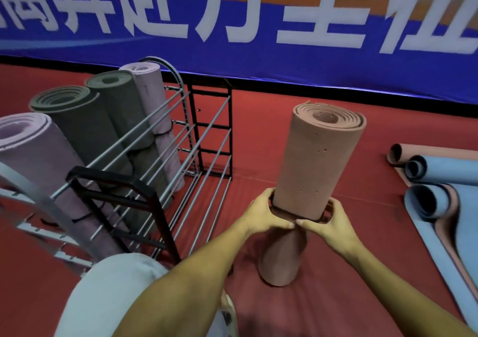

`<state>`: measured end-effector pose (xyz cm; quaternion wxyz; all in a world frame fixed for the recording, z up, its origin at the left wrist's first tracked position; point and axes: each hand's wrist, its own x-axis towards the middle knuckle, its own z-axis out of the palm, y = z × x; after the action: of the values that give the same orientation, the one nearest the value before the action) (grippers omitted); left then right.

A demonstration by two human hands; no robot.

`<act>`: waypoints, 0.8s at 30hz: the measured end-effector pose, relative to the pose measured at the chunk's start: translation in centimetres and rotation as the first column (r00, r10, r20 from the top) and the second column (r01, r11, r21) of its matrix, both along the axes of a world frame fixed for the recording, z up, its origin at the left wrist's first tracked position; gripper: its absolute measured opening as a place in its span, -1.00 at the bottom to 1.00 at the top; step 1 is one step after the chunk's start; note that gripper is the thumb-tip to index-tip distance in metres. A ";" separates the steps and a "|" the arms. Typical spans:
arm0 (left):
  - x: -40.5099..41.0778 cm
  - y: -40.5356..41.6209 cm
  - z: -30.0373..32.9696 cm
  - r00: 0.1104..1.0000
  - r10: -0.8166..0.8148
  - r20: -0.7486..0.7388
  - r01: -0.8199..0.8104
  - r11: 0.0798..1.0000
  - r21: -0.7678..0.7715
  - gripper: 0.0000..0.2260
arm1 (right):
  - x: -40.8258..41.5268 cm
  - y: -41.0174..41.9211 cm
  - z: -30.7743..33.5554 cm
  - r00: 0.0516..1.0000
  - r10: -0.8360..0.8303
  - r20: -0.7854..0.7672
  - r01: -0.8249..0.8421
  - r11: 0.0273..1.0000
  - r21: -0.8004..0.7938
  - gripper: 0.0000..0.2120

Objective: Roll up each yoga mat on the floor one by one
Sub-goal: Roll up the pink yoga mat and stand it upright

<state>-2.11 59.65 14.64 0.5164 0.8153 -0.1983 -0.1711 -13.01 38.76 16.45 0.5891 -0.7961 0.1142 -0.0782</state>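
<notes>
A rolled pink yoga mat (314, 163) stands upright on the red floor in front of me. A thin black elastic band (284, 210) circles it a little below the middle. My left hand (262, 214) grips the band and the mat from the left. My right hand (327, 219) grips them from the right, and my thumbs nearly touch at the front. On the right, blue and pink mats (439, 202) lie on the floor, partly unrolled with curled ends.
A metal wire rack (160, 171) stands at the left and holds several rolled mats, lilac (38, 150) and grey-green (85, 124). A blue banner (258, 60) with white characters runs along the back. My knee in light trousers (111, 292) is at the bottom left.
</notes>
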 end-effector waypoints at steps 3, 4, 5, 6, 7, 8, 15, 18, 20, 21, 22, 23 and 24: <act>-0.2 -0.1 2.1 0.996 0.049 0.070 -0.042 0.995 -0.094 -0.08 | 0.1 0.5 2.7 0.996 -0.015 0.084 0.016 1.000 -0.015 0.02; -0.2 -0.2 3.1 0.992 0.076 0.096 -0.063 0.989 -0.131 -0.09 | 0.3 0.6 3.8 0.993 -0.008 0.116 0.010 1.000 -0.018 -0.02; -0.3 -0.4 4.2 0.988 0.093 0.121 -0.073 0.984 -0.163 -0.09 | 0.4 0.8 5.0 0.989 -0.004 0.145 0.007 1.000 -0.021 -0.06; -0.4 -0.6 5.4 0.983 0.107 0.148 -0.079 0.980 -0.185 -0.10 | 0.5 1.1 6.3 0.983 -0.004 0.182 0.008 1.000 -0.022 -0.09; -0.5 -0.8 6.8 0.977 0.119 0.178 -0.082 0.977 -0.199 -0.10 | 0.4 1.4 7.7 0.975 -0.015 0.223 0.020 1.000 -0.016 -0.11; -0.5 -0.9 8.3 0.969 0.128 0.211 -0.081 0.973 -0.215 -0.09 | 0.4 1.7 9.1 0.965 -0.037 0.261 0.039 0.999 -0.004 -0.10; -1.6 0.8 19.0 0.853 0.204 0.480 -0.056 0.951 -0.305 -0.17 | -0.9 4.0 18.4 0.855 -0.139 0.500 0.129 0.990 0.054 -0.12; -2.1 2.7 23.5 0.795 0.243 0.556 -0.048 0.939 -0.342 -0.20 | -1.0 5.6 22.4 0.807 -0.093 0.583 0.096 0.995 0.027 -0.12; -2.2 4.3 26.6 0.758 0.274 0.592 -0.049 0.929 -0.367 -0.20 | -0.4 6.8 25.4 0.773 -0.072 0.630 0.090 0.996 0.004 -0.15; -2.2 5.1 28.1 0.738 0.291 0.609 -0.050 0.923 -0.381 -0.20 | 0.1 7.5 26.9 0.751 -0.065 0.657 0.095 0.995 -0.009 -0.18; -2.1 6.0 29.6 0.718 0.310 0.623 -0.054 0.917 -0.395 -0.20 | 0.6 8.3 28.4 0.725 -0.056 0.687 0.102 0.994 -0.026 -0.19; -2.1 6.9 31.1 0.701 0.330 0.632 -0.061 0.911 -0.407 -0.20 | 1.2 9.2 29.8 0.699 -0.045 0.714 0.107 0.993 -0.042 -0.20; -1.9 7.8 32.5 0.684 0.348 0.641 -0.068 0.906 -0.418 -0.19 | 1.8 10.1 31.2 0.675 -0.034 0.737 0.107 0.993 -0.052 -0.21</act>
<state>-4.06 67.48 47.16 0.5584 0.7260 -0.3119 0.2525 -11.24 48.86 47.63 0.5451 -0.7186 -0.1047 -0.4189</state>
